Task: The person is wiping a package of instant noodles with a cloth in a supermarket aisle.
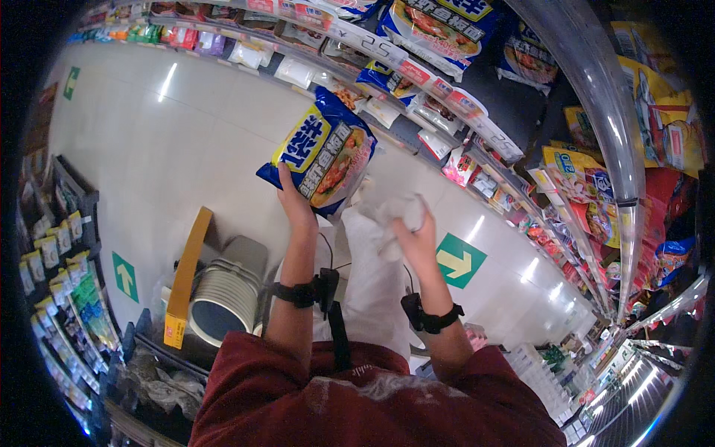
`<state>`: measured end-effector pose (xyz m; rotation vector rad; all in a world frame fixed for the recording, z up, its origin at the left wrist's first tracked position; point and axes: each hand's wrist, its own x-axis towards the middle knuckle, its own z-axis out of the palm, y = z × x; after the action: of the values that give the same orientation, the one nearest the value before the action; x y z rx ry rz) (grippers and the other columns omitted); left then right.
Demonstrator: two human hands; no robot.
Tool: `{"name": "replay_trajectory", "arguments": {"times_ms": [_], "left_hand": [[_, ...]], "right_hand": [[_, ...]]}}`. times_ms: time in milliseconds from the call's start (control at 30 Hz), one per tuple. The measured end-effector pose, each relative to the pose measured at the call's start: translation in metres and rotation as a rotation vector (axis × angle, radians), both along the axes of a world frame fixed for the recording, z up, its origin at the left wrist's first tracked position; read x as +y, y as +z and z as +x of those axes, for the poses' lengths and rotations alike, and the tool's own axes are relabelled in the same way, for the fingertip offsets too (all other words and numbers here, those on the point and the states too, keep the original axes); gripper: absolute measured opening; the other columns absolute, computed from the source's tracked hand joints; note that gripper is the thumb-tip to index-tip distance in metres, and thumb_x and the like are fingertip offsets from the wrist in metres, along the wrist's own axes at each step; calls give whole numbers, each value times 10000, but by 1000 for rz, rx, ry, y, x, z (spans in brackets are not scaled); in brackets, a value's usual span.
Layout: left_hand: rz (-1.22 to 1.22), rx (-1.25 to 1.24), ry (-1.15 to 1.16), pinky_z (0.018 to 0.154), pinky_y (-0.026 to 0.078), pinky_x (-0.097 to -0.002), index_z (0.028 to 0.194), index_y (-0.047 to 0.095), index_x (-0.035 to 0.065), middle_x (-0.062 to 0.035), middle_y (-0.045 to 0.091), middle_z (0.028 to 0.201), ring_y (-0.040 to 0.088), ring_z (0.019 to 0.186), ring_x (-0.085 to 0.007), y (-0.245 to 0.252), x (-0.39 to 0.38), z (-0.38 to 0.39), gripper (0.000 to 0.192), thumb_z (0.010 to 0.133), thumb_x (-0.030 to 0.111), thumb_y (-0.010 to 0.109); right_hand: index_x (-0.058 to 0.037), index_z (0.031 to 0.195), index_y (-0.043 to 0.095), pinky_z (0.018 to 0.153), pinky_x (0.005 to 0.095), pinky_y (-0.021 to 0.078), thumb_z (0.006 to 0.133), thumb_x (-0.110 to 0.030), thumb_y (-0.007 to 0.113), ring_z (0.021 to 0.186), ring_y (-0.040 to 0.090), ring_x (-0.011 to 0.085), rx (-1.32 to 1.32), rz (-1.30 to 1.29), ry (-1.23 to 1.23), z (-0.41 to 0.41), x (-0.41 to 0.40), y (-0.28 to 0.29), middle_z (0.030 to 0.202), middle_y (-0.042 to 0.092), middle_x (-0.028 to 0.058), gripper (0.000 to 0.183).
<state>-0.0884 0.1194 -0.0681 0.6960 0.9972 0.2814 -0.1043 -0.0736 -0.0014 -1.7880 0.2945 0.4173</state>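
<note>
In the middle of the view, my left hand (297, 202) grips the lower left edge of a blue and yellow instant noodle packet (329, 156), its printed front facing up. The packet is tilted and bears a picture of a bowl of noodles. To its right, my right hand (416, 232) is closed around a crumpled white cloth (399, 215), partly blurred. The cloth is near the packet's lower right corner; whether they touch cannot be told. Black straps with small devices sit on both wrists.
Store shelves (491, 134) with packaged food curve along the top and right, with more noodle packets (433, 33) on them. Stacked pale buckets (223, 302) and a yellow-brown cardboard piece (187, 279) stand at lower left. A green arrow sign (460, 260) marks the tiled floor.
</note>
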Motion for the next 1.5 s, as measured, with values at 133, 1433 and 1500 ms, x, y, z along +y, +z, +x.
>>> {"name": "replay_trajectory", "arguments": {"times_ms": [133, 1433, 1500], "left_hand": [[142, -21, -134, 798, 429, -263, 1094, 491, -11, -74, 569, 1009, 549, 899, -139, 3, 3, -1, 435, 879, 367, 489], [772, 114, -661, 516, 336, -450, 639, 519, -56, -238, 521, 602, 506, 561, -381, 18, -1, -23, 463, 919, 274, 355], [888, 176, -567, 504, 329, -447, 598, 484, -51, -228, 475, 540, 474, 520, -377, 14, 3, -28, 473, 919, 269, 350]], "right_hand": [[40, 1138, 463, 812, 290, 425, 692, -44, 598, 915, 541, 188, -72, -73, -184, 42, 6, 22, 1013, 569, 123, 473], [-131, 1090, 569, 899, 379, 334, 597, -19, 605, 1027, 423, 264, -662, -670, 677, 51, 88, 69, 1183, 493, 21, 507], [-128, 1090, 567, 903, 369, 335, 563, 7, 608, 1037, 420, 260, -571, -692, 700, 52, 79, 63, 1183, 493, 17, 546]]}}
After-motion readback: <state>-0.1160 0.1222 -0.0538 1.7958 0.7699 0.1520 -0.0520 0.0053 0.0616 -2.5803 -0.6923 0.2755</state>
